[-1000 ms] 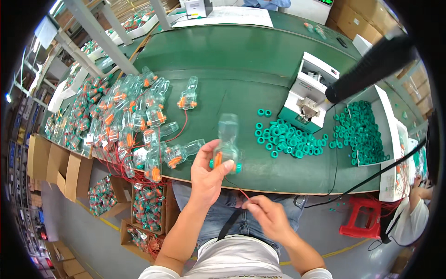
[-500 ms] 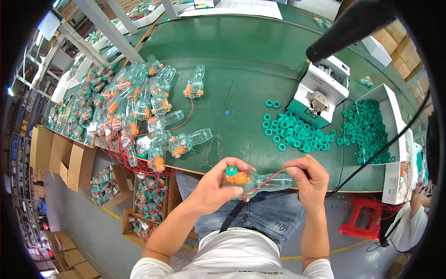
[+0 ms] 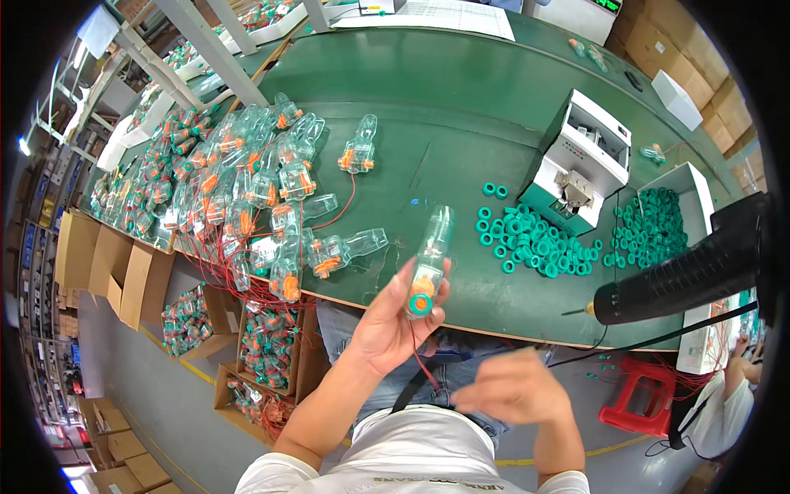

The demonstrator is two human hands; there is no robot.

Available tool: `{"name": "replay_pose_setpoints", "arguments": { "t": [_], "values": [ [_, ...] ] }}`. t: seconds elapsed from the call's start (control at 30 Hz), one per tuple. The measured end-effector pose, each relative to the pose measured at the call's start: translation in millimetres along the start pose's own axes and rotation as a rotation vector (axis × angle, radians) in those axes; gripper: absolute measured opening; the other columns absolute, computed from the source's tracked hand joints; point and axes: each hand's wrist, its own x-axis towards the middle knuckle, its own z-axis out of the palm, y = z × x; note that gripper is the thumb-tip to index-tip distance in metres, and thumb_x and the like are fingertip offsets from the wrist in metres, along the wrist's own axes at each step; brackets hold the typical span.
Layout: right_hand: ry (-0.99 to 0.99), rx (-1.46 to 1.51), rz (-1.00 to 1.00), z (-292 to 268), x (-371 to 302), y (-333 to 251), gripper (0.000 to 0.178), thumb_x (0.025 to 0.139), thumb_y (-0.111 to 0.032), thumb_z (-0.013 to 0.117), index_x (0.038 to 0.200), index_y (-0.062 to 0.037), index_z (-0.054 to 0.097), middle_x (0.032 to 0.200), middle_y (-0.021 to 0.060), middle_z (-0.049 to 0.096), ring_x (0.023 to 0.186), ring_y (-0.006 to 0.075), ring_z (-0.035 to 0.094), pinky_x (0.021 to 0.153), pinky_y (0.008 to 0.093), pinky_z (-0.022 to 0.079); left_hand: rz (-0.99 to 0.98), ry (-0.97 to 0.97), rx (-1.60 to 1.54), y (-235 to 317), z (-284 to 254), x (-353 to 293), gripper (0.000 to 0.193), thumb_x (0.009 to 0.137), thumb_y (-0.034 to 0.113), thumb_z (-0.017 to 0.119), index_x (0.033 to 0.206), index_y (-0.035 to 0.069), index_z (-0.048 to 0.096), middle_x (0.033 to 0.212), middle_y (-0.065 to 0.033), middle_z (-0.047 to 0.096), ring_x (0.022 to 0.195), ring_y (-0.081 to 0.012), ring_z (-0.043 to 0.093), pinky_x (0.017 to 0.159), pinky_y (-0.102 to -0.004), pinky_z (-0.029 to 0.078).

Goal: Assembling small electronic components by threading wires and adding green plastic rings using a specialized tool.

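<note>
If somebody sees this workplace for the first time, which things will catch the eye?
The heap of clear plastic pieces on the left of the green table stands out first. Next comes the pile of green rings right of centre, by a white and green machine. In the middle, the left hand holds one clear piece near the table's front edge.
</note>
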Motion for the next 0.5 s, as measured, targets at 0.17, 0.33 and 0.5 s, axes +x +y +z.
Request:
{"name": "replay_pose_setpoints", "arguments": {
  "t": [0.17,0.33,0.5],
  "values": [
    [0.105,-0.295,-0.144,-17.4,3.7,-25.8,0.022,0.062,-0.016,0.084,0.084,-0.0165,0.077,0.058,-0.0046,0.040,0.050,0.0121,0.048,0.044,0.0312,0.034,0.394,0.033,1.399,18.0,6.9,-5.5,0.061,0.083,0.000,0.075,0.141,0.007,0.056,0.129,-0.0082,0.049,0.115,-0.0186,0.053,0.095,-0.0308,0.049],
    [0.382,-0.493,0.033,-50.4,19.5,-6.7,0.023,0.071,-0.009,0.082,0.092,-0.0129,0.075,0.060,-0.0004,0.050,0.050,0.0151,0.049,0.044,0.0307,0.037,0.217,-0.110,1.737,27.8,36.0,-26.2,0.061,0.077,-0.007,0.078,0.133,0.005,0.059,0.125,-0.0126,0.054,0.120,-0.0229,0.054,0.098,-0.0357,0.049],
    [0.429,-0.214,0.176,-19.7,22.0,26.4,0.022,0.075,-0.006,0.080,0.096,-0.0102,0.075,0.069,0.0045,0.059,0.061,0.0191,0.058,0.052,0.0313,0.045,0.072,-0.286,1.094,20.0,41.8,-32.7,0.041,0.078,-0.009,0.077,0.108,0.008,0.055,0.121,-0.0140,0.059,0.111,-0.0237,0.061,0.099,-0.0385,0.049]
  ]
}}
